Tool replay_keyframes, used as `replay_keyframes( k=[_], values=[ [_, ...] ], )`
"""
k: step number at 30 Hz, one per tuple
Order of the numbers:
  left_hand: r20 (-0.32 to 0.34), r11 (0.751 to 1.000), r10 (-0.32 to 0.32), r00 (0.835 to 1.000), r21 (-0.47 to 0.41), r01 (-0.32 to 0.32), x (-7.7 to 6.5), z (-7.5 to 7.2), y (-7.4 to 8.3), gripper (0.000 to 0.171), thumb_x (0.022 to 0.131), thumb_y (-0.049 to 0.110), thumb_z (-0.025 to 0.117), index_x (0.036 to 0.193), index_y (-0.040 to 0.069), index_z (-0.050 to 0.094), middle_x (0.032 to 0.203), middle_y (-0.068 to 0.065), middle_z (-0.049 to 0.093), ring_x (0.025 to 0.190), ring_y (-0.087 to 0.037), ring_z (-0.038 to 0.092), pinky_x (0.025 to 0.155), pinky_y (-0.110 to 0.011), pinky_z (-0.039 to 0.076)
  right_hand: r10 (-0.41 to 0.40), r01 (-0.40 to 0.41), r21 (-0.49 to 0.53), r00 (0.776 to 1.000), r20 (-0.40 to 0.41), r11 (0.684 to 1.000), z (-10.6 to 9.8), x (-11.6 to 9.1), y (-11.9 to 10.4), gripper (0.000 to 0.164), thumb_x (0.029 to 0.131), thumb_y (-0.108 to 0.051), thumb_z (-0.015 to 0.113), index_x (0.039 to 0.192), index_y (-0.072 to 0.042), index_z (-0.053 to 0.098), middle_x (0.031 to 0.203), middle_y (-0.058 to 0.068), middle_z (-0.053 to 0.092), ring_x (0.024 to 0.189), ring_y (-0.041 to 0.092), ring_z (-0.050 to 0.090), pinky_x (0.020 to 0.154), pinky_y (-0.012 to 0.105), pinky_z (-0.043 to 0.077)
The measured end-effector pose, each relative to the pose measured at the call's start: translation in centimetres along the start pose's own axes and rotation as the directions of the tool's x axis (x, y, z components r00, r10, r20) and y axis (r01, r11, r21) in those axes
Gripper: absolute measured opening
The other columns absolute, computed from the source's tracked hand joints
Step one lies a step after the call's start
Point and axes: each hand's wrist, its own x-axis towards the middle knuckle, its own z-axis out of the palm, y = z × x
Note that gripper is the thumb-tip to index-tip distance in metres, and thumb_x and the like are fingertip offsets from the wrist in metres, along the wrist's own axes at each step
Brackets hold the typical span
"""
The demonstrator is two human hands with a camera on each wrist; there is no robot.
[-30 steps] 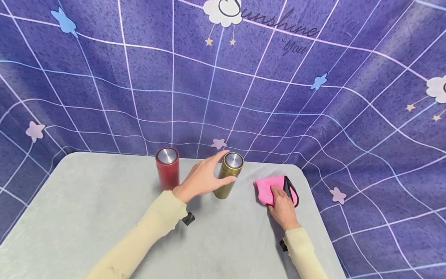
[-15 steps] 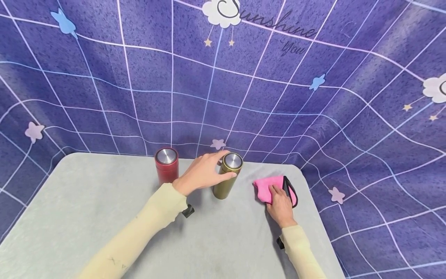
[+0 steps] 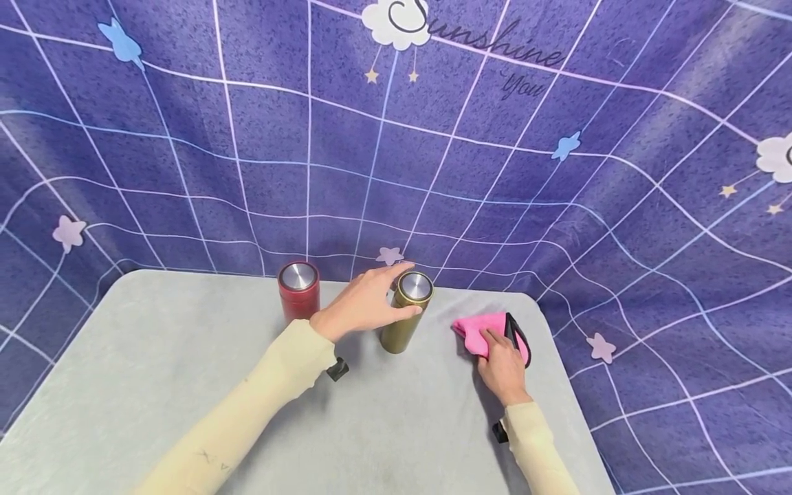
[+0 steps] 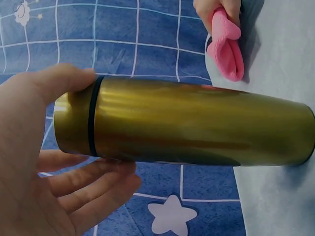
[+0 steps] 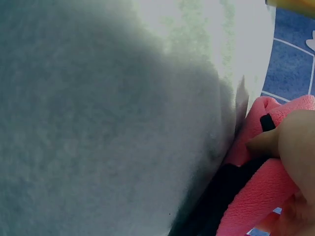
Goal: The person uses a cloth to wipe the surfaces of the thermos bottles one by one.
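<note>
A gold thermos bottle [image 3: 401,326] with a silver lid top stands upright on the table. My left hand [image 3: 365,304] is around its upper end, thumb on one side and fingers on the other. The left wrist view shows the thumb tip [image 4: 87,75] at the seam of the bottle's cap and the other fingers loosely spread along the opposite side. To the right, my right hand [image 3: 504,371] pinches a fleecy pink cloth [image 3: 479,323] with black trim. Its thumb presses into the pink cloth [image 5: 261,196] in the right wrist view, while the fingers are mostly hidden.
A red thermos [image 3: 300,295] stands left of the gold one, behind the left wrist. The grey-white table [image 3: 396,426] meets a purple curtain [image 3: 346,172] with grid lines and stars at its back and sides.
The left thumb has shifted slightly up the bottle and the index finger has spread a little outward. The pink cloth's left corner has folded and bunched under the right hand.
</note>
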Motion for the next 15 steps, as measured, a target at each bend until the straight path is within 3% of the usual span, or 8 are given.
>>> replay_keyframes(
  k=[8, 15],
  values=[
    [-0.007, 0.999, 0.033, 0.999, -0.003, -0.033, 0.2, 0.6, 0.0, 0.069, 0.091, 0.055, 0.08, 0.149, 0.023, 0.06, 0.137, -0.002, 0.07, 0.121, -0.025, 0.07, 0.1, -0.048, 0.058, 0.022, -0.019, 0.058, 0.998, -0.058, 0.998, -1.0, -0.7, 0.4, 0.061, 0.077, 0.006, 0.067, 0.138, -0.001, 0.07, 0.141, 0.022, 0.068, 0.131, 0.047, 0.063, 0.103, 0.067, 0.051],
    [-0.04, 0.999, 0.008, 0.999, -0.036, -0.01, -0.4, 0.4, -0.4, 0.071, 0.089, 0.053, 0.083, 0.149, 0.022, 0.061, 0.12, 0.003, 0.076, 0.111, -0.023, 0.072, 0.094, -0.045, 0.06, 0.119, -0.118, 0.172, 0.993, 0.002, 0.978, -1.7, -1.1, -1.3, 0.055, 0.09, -0.002, 0.066, 0.144, -0.011, 0.066, 0.146, 0.014, 0.066, 0.136, 0.042, 0.06, 0.098, 0.069, 0.052]
  ],
)
